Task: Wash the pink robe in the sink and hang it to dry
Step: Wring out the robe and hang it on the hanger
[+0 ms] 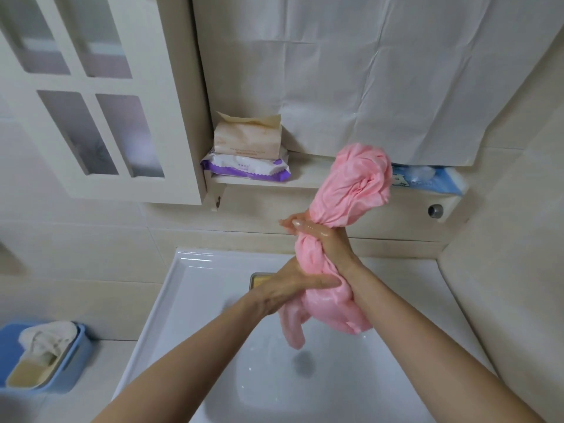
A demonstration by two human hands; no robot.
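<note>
The wet pink robe is twisted into a thick rope above the white sink. My right hand grips the twist high up, with a bunched end of cloth bulging above it. My left hand clasps the twist lower down, and the loose ends hang below it over the basin. Both hands look wet. The drain lies straight below the dangling cloth.
A shelf behind the sink holds two tissue packs and a blue pack. A white cabinet door stands at the upper left. A blue basket with cloth sits at the lower left. A yellow soap dish rests at the sink's back.
</note>
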